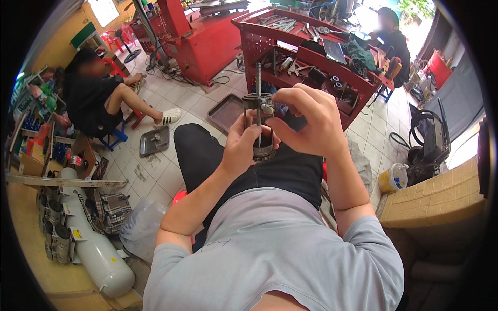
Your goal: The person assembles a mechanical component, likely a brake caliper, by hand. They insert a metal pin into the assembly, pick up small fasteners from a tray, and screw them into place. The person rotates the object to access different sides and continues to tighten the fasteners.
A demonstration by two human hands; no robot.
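Note:
Above my lap I hold a dark metal fixture (266, 140), a ring-shaped frame with a long threaded rod (258, 78) standing upright through it. A bolt end (267, 108) sticks out at its upper side. My left hand (241, 147) is closed around the fixture's lower left side, thumb across the front. My right hand (311, 116) is beside the bolt end, fingers curled and the thumb apart from them with a gap between. Whether its fingertips touch the metal, I cannot make out.
Ahead stands a red tool cart (306, 52) with wrenches. Two metal trays (154, 141) lie on the tiled floor. One person (96, 98) sits low at the left, another (397, 46) at the far right. A white cylinder tank (96, 243) lies at the left; a yellow bucket (392, 179) stands right.

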